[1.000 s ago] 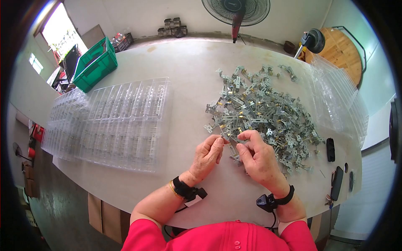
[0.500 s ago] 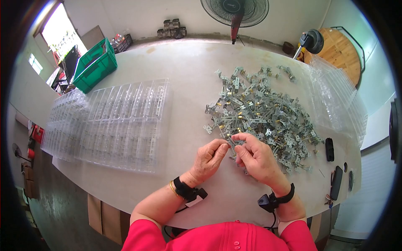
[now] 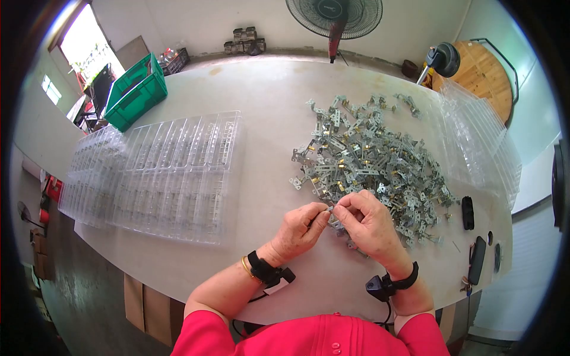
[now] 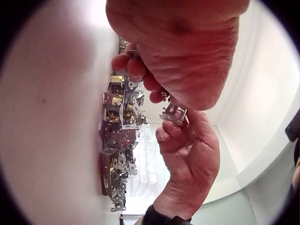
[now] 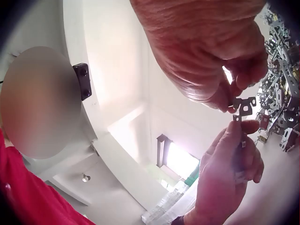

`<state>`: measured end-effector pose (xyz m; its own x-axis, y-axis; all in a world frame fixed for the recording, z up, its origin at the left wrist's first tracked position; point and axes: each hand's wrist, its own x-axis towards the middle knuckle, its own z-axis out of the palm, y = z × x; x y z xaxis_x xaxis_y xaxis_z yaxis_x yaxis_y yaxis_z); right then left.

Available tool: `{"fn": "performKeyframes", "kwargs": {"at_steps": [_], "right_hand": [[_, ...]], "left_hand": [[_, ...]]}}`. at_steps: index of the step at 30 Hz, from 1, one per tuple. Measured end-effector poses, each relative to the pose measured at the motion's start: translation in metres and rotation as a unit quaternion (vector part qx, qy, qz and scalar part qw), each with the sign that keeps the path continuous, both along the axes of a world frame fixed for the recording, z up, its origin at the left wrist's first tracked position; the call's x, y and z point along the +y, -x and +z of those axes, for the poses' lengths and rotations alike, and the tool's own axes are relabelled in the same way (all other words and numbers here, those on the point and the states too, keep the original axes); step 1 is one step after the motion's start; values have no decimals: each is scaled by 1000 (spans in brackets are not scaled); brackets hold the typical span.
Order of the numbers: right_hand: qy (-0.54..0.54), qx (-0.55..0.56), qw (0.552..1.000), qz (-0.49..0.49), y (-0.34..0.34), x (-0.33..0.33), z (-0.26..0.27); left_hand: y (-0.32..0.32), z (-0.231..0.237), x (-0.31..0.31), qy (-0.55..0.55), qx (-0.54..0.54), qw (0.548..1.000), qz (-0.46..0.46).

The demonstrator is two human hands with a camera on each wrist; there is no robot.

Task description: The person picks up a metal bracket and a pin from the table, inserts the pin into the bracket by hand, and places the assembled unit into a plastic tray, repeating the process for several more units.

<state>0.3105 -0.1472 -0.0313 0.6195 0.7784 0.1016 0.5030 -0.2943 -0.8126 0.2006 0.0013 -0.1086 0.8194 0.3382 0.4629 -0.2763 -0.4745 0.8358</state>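
Note:
In front of the heap of metal brackets (image 3: 380, 169), the two hands meet at their fingertips. My left hand (image 3: 298, 230) grips one flat grey bracket (image 5: 245, 108) between thumb and curled fingers, its notched, holed end sticking out. From the other side my right hand (image 3: 369, 227) pinches a small shiny metal part (image 5: 231, 107) right at that end. The left wrist view shows the bracket's end (image 4: 171, 115) between both hands, a thin bright rod (image 4: 184, 115) beside it. Most of the bracket's length is hidden by the left fingers.
Clear plastic compartment trays (image 3: 172, 178) lie at the left, with a green crate (image 3: 136, 95) behind them. More clear trays (image 3: 481, 142) are stacked at the right. A black case (image 3: 468, 212) and a dark pouch (image 3: 477, 261) lie near the right edge.
The left hand has shifted slightly right. The right thumb and forefinger, spread wider earlier, have drawn together at the bracket's end. The heap and trays look unchanged.

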Motion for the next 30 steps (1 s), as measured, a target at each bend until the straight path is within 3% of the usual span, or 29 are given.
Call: {"fn": "performKeyframes", "kwargs": {"at_steps": [5,7,8,10,11,13,21,27,29,30], "right_hand": [[-122,-36,992,-24,0,4,-2],[-148,16,988,-43,-1,3,-3],[-173,70,981,-60,-2,3,-2],[-149,102,982,-56,-1,-1,9],[-124,136,982,-50,0,-2,12],[-104,107,988,-47,0,-1,7],[-37,61,997,-32,4,2,7],[-4,27,999,-35,4,2,11],[-6,39,998,-39,6,0,12],[-5,37,998,-47,6,0,13]], "left_hand": [[3,0,-5,-69,-13,994,-79],[5,4,-11,188,81,972,-117],[4,3,-8,187,80,972,-118],[2,1,3,423,136,883,-151],[1,1,5,421,136,884,-152],[-1,2,7,533,75,828,-156],[0,3,8,550,61,819,-151],[-1,0,7,508,61,849,-130],[-1,-3,6,444,63,888,-107],[0,-4,7,445,65,886,-115]]}}
